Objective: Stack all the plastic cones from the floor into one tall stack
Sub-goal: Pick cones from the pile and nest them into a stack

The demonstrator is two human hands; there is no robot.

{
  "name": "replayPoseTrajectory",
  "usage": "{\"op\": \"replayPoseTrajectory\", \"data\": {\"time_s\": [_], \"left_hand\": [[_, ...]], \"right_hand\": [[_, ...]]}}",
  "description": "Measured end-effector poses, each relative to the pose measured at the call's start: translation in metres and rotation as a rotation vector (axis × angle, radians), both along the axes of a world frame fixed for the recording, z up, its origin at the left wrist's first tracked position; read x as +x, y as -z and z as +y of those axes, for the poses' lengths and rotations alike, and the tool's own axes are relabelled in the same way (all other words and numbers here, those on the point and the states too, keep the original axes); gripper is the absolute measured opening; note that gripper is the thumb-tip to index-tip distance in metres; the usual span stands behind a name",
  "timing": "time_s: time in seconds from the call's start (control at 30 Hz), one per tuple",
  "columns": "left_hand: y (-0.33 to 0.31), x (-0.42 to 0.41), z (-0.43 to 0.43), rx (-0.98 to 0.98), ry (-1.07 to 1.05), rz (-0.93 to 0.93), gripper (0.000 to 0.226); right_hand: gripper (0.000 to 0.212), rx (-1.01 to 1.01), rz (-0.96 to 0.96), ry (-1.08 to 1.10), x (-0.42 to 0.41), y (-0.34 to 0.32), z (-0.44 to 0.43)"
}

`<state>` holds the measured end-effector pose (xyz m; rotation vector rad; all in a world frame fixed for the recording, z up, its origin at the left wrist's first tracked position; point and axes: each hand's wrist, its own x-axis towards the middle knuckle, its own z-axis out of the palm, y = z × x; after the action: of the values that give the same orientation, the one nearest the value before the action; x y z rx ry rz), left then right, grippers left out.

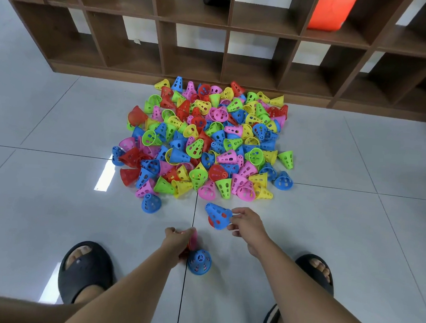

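Head view, single frame.

- The grey tiled floor (pixel 59 127) carries everything. A brown shelf unit (pixel 262 72) stands along its far edge.
- The pile (pixel 203 140) of perforated plastic cones runs from the foot of the shelf out to mid-floor. Colours are red, yellow, green, pink and blue, and the cones lie every way, unstacked.
- Black sandals (pixel 85 271) sit at the floor's near edge, one on either side.

**Right hand** (pixel 246 224): the fingertips pinch the wide rim of a blue cone (pixel 217 215), held tilted just clear of the pile's near edge. Red shows through its holes, and I cannot tell whether another cone is nested inside.

**Left hand** (pixel 177 241): the fingers are curled round a pink cone (pixel 193 236) with red below it, between the sandals. Just beside it is a loose blue cone (pixel 199 262), narrow end up. The hand hides whether these join into one started stack.

**Judgement:** the step in hand is nesting the blue cone onto what the left hand holds. To do it well I would:
1. Steady the pink cone upright.
2. Turn the blue cone wide mouth down and line up the two axes.
3. Lower it straight so it seats without wedging crooked.

The task looks barely begun, since nearly all the cones lie in the pile.

**Writing:** I can read no brand, label or text anywhere. An orange object (pixel 331 11) on the shelf shows none.
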<state>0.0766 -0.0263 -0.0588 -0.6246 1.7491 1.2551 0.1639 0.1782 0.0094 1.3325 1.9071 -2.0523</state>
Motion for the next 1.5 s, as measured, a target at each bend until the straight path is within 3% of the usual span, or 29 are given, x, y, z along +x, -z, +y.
{"op": "replayPoseTrajectory", "data": {"time_s": [0.17,0.3,0.43,0.63,0.73,0.87,1.07,1.13,1.27,1.37,1.5], "left_hand": [[0.006,-0.002,-0.002,-0.015,-0.022,0.138,0.083],[-0.004,-0.010,-0.012,0.009,0.028,0.267,0.111],[-0.024,-0.018,-0.021,0.127,0.032,0.278,0.105],[-0.060,-0.026,-0.030,0.221,0.074,0.308,0.090],[-0.075,-0.024,-0.031,0.265,0.157,0.313,0.085],[-0.088,-0.013,-0.027,0.253,0.320,0.344,0.080],[-0.093,0.004,-0.019,0.228,0.457,0.442,0.083],[-0.089,0.012,-0.017,0.206,0.553,0.460,0.084],[-0.076,0.026,-0.017,0.124,0.681,0.496,0.089],[-0.067,0.034,-0.021,0.046,0.791,0.572,0.094],[-0.057,0.043,-0.025,-0.021,0.897,0.662,0.093]], "right_hand": [[0.028,-0.232,-0.074,-0.135,0.015,0.006,0.000],[0.028,-0.318,-0.132,-0.317,0.023,0.013,-0.008],[0.025,-0.318,-0.190,-0.462,0.025,0.020,-0.021],[0.019,-0.058,-0.291,-0.595,0.022,0.032,-0.033],[0.010,0.022,-0.287,-0.563,0.017,0.034,-0.034],[0.014,0.171,-0.254,-0.475,0.007,0.042,-0.029],[0.018,0.689,-0.203,-0.411,-0.009,0.038,-0.020],[0.034,0.777,-0.178,-0.470,-0.015,0.039,-0.017],[0.064,0.844,-0.157,-0.650,-0.023,0.041,-0.007],[0.063,0.834,-0.202,-0.780,-0.025,0.045,-0.004],[0.054,0.834,-0.199,-0.744,-0.022,0.051,-0.009]]}}
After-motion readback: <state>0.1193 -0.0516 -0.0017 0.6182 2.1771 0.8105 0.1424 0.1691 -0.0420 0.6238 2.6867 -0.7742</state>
